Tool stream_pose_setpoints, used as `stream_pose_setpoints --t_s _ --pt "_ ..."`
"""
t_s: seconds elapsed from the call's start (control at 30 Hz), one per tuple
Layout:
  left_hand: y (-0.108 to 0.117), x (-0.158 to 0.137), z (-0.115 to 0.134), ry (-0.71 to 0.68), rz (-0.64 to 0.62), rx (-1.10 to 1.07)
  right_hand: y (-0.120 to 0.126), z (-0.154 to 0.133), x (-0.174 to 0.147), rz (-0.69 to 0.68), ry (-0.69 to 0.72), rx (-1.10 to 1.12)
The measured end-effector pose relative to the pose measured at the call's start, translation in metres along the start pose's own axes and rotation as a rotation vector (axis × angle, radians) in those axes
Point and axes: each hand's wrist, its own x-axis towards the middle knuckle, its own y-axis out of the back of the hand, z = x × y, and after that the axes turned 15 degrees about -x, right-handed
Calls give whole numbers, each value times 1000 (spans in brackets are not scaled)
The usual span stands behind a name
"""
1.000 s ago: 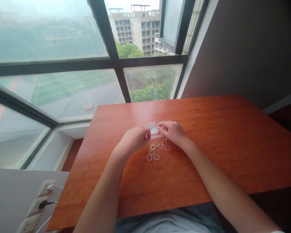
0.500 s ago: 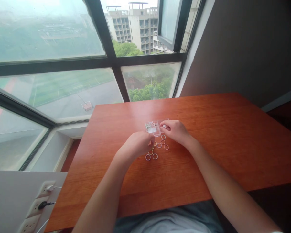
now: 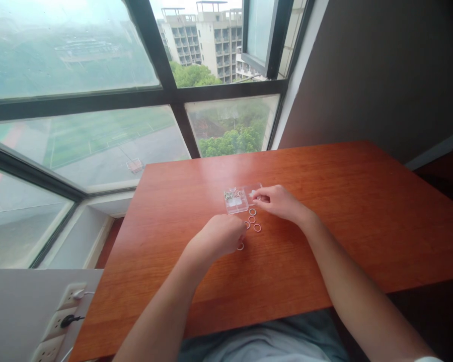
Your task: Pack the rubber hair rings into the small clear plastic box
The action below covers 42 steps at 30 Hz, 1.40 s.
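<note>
Holds the bare left hand (image 3: 223,234) low over the glossy reddish-brown wooden surface (image 3: 173,198), roughly at six o'clock from a small, clear plastic compartment box (image 3: 231,209). Curls its fingers (image 3: 243,230) downward just beside a thin white ring (image 3: 243,247), with tips hidden; cannot tell whether wide, narrow or holding anything. Holds the bare right hand (image 3: 277,199) at three o'clock from the box, near a flat, clear plastic piece (image 3: 254,187), with thumb and forefinger narrow, close together; cannot tell whether around anything. Between the hands, at about five o'clock from the box, four thin, pale round rings (image 3: 252,216), flat on the surface. Inside the box, at ten o'clock, small greenish and pale pieces (image 3: 228,195); at one o'clock, small reddish and pale ones (image 3: 239,193), too tiny to tell apart. Beyond, at twelve o'clock, a dark-framed glass window (image 3: 232,91).
</note>
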Motion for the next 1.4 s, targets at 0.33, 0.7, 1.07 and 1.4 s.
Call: stream_pose_setpoints --t_s 0.33,0.7,1.07,1.4 --pt "-3 4 -1 -70 -23 -12 4 -2 -3 -100 9 32" --pt "14 17 -23 -71 452 -269 7 -6 -6 -208 47 -25" --pt "0 56 -49 49 840 -332 5 -13 -5 -248 99 -119" --pt "6 39 -66 76 870 -355 -5 -18 -6 -208 109 -226"
